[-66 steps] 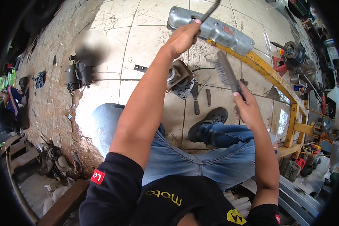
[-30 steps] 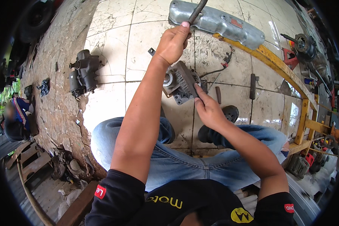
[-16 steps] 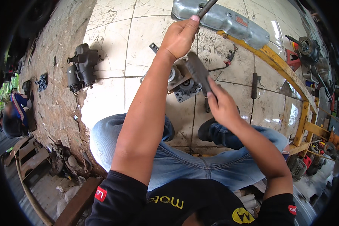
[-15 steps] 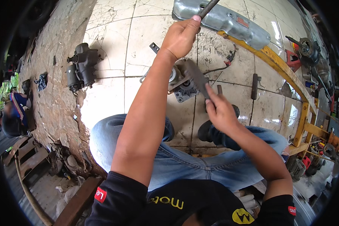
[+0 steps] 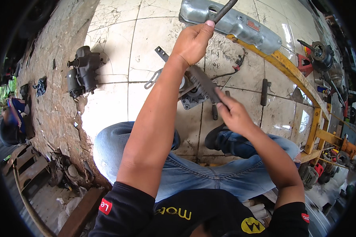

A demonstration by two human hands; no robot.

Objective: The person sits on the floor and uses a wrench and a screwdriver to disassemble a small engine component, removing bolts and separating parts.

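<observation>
My left hand [image 5: 193,44] is closed around a dark metal rod [image 5: 226,11], which sticks out up and to the right past my thumb. In my right hand [image 5: 238,117] is a dark wire brush [image 5: 203,82], held by its handle with the head pointing up and left. Under the brush, an alternator-like metal part [image 5: 192,102] with a finned housing lies on the tiles, partly hidden by my left forearm and the brush. A slotted bracket [image 5: 153,80] shows left of my forearm, and a flat strip with holes [image 5: 161,53] lies beyond it.
A grey valve cover [image 5: 233,24] rests at the far side beside a yellow metal frame [image 5: 288,63]. To the left stands a dark starter motor [image 5: 83,71]. A dark-handled tool [image 5: 264,92] and a cable [image 5: 229,72] lie on the right. Another person [image 5: 14,120] sits far left.
The brush has shifted slightly over the metal part, with its head turned a little. My left hand, still gripping the rod, has moved slightly right.
</observation>
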